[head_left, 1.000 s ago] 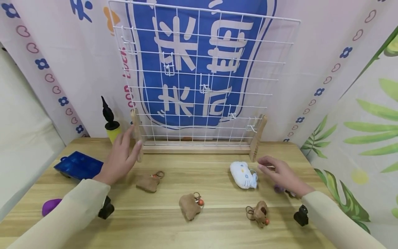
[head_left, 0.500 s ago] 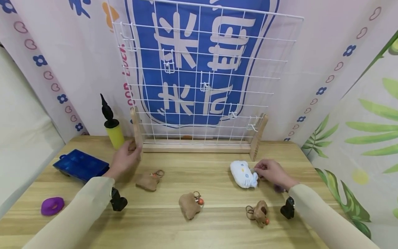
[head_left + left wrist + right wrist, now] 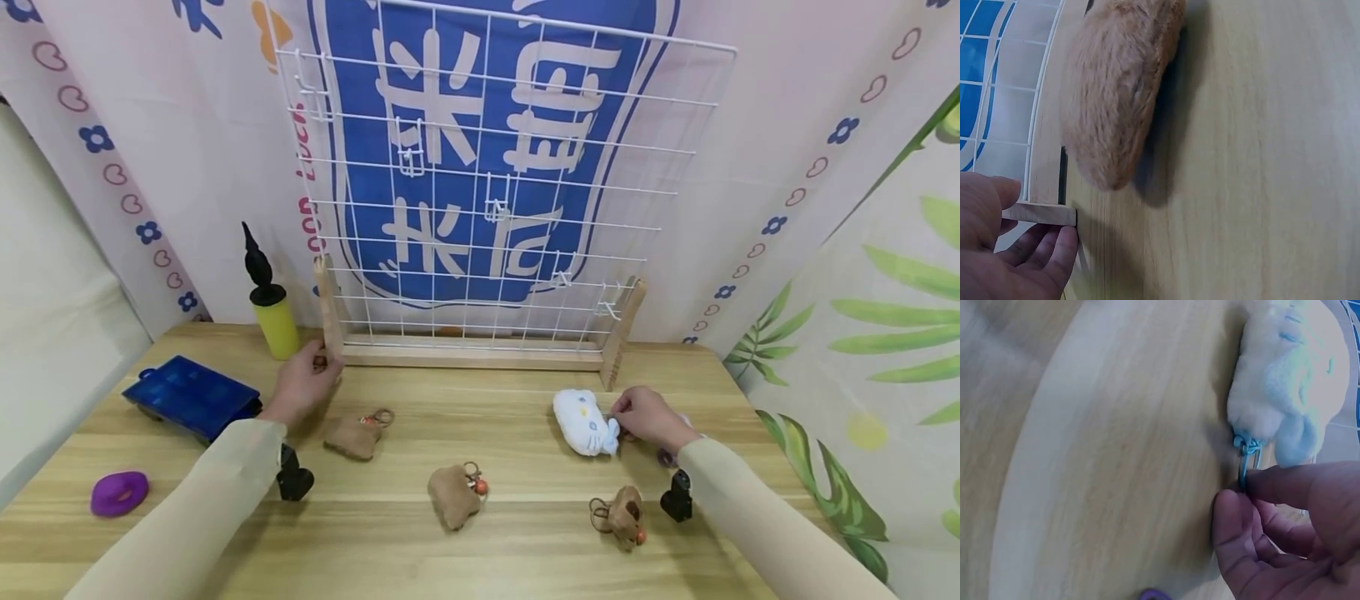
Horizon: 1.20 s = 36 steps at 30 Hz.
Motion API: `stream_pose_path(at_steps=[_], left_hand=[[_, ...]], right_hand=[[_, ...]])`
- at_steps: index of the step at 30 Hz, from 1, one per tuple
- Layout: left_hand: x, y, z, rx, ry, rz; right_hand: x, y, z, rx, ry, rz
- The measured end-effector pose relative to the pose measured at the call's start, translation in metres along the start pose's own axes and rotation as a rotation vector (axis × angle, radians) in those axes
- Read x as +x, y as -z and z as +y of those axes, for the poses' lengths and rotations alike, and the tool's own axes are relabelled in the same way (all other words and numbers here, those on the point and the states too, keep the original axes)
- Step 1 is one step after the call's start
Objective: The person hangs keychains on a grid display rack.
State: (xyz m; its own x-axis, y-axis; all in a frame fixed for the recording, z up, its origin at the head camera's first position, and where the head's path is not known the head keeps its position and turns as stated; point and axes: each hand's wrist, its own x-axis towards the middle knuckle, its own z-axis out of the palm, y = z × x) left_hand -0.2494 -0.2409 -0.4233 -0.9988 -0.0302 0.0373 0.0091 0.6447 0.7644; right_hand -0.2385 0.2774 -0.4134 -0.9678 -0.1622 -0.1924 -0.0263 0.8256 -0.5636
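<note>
My right hand (image 3: 651,417) pinches the blue loop (image 3: 1244,470) of the white plush (image 3: 583,422), which lies just beside it on the table (image 3: 525,550). Left hand (image 3: 303,383) grips the rack's (image 3: 472,361) wooden foot (image 3: 1041,214). I'd brace the rack and pinch only the loop's end. Right wrist view shows the loop's colour clearly; hooks (image 3: 411,160) show only from the head.

Your left arm (image 3: 180,508) reaches forward over the left side of the table (image 3: 517,550), the left hand (image 3: 303,382) near the back edge, its thumb (image 3: 1005,189) and fingers (image 3: 1060,257) bent into a grip. Your right arm (image 3: 776,508) slants inward alongside the right edge, the right hand (image 3: 651,417) farther from the back edge, its fingertips (image 3: 1229,515) brought together in a pinch.
</note>
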Motion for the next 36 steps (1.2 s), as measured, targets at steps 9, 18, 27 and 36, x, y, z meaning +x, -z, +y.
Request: stream_pose_path(at_steps=[9, 18, 27, 36], left_hand=[[0.002, 0.003, -0.006, 0.041, -0.003, 0.030], [0.000, 0.003, -0.004, 0.061, -0.011, 0.051], [0.003, 0.000, -0.002, 0.067, -0.012, 0.041], [0.003, -0.002, -0.002, 0.083, -0.029, 0.050]], right_hand=[[0.005, 0.001, 0.002, -0.033, 0.057, -0.011], [0.006, 0.002, 0.012, 0.140, 0.092, 0.003], [0.001, 0.005, 0.018, 0.326, -0.013, -0.025], [-0.003, 0.008, 0.020, 0.504, -0.016, -0.039]])
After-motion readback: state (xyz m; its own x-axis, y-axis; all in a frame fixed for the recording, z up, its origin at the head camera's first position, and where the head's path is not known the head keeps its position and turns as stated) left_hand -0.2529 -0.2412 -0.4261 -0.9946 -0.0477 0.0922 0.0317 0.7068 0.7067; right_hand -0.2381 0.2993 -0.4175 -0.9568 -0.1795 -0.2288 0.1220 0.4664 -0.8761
